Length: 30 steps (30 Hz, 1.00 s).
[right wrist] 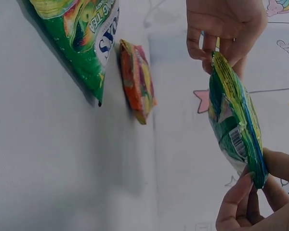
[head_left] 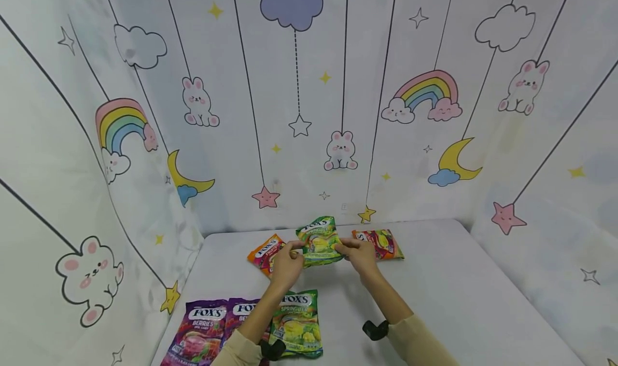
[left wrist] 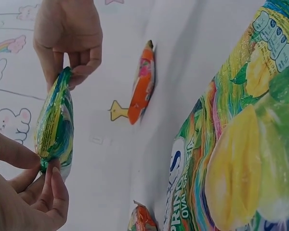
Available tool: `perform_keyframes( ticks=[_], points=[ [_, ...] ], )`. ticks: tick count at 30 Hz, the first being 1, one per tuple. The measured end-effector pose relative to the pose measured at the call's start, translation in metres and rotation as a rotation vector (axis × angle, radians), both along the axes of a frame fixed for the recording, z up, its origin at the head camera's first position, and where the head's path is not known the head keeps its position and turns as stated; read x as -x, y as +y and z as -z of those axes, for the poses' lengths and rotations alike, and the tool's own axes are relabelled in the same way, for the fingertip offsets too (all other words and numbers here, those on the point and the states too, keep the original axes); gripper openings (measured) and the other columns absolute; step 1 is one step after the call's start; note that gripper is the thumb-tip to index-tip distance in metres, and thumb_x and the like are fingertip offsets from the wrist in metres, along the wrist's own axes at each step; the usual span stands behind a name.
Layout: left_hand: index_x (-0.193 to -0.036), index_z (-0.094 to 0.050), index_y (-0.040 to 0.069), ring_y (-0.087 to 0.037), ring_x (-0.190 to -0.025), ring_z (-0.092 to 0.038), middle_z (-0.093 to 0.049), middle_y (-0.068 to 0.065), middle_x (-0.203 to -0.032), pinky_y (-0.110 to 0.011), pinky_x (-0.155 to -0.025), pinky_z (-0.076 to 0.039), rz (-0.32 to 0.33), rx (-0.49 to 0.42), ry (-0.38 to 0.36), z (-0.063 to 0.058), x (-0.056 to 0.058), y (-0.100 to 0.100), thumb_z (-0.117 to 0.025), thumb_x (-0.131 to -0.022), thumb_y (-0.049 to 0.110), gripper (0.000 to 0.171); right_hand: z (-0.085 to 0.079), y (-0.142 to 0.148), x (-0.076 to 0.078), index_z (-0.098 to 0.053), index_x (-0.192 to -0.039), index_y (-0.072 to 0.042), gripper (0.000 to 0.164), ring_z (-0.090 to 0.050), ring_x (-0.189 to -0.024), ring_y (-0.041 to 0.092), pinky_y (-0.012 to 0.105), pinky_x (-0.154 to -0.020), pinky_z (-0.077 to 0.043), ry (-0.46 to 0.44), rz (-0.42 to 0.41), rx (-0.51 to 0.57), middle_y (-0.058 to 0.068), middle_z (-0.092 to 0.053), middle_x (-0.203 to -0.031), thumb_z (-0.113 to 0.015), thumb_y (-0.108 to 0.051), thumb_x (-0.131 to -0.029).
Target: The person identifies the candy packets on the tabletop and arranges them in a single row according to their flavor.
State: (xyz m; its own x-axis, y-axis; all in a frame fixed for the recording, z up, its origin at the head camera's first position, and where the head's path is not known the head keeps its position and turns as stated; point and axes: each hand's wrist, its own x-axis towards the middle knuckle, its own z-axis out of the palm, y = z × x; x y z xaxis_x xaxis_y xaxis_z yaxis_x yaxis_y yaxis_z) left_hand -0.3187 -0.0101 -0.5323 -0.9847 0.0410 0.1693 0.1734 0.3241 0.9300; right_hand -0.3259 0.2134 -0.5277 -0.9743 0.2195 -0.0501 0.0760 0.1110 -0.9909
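A green Fox's Spring Tea candy bag (head_left: 319, 242) is held up above the far part of the table, its printed front toward the head camera. My left hand (head_left: 288, 264) pinches its left edge between thumb and fingers. At the opposite edge, my right hand (head_left: 359, 254) pinches it the same way. Both wrist views show the bag (left wrist: 55, 120) side-on, plump in the middle, with a barcode on its back in the right wrist view. Behind the hands lie two orange Fox's bags, one at the left (head_left: 265, 254) and one at the right (head_left: 383, 243).
Nearer me on the white table (head_left: 434, 301) lies another green Spring Tea bag (head_left: 296, 326). Left of it are two purple Fox's Berries bags (head_left: 200, 334), partly behind my left forearm. A white curtain (head_left: 309, 178) printed with bunnies and stars stands behind the table.
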Motion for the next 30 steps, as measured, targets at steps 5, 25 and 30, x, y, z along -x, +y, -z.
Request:
perform_keyframes(
  ticks=[5,25,30],
  points=[
    [-0.128,-0.070,0.015,-0.014,-0.053,-0.047,-0.062,-0.003,-0.076,-0.026,-0.046,-0.035,0.018,0.004,0.024,-0.001,-0.004,-0.001,-0.058,-0.096,0.008,0.035,-0.004,0.002,-0.007,-0.080,-0.117,-0.008,0.033,-0.071,-0.091,0.018,0.036,-0.087,-0.059,0.000,-0.004,-0.002,0.007,-0.076,-0.115,-0.085,-0.025,-0.089],
    [-0.128,-0.070,0.018,-0.015,-0.065,-0.054,-0.069,-0.005,-0.108,-0.027,-0.051,-0.044,0.059,0.055,0.031,0.003,-0.028,0.003,-0.058,-0.097,0.009,0.035,-0.001,0.012,-0.041,-0.078,-0.121,-0.006,0.038,-0.067,-0.090,0.018,0.030,-0.082,-0.057,-0.002,0.003,-0.078,0.006,-0.076,-0.110,-0.083,-0.028,-0.091],
    [-0.127,-0.071,0.019,-0.014,-0.060,-0.052,-0.068,-0.004,-0.102,-0.027,-0.048,-0.042,0.070,0.068,0.023,0.005,-0.034,0.004,-0.058,-0.098,0.009,0.033,0.001,0.015,-0.049,-0.077,-0.122,-0.004,0.040,-0.066,-0.092,0.019,0.036,-0.085,-0.058,0.005,-0.001,-0.093,0.008,-0.076,-0.109,-0.083,-0.028,-0.090]
  ],
)
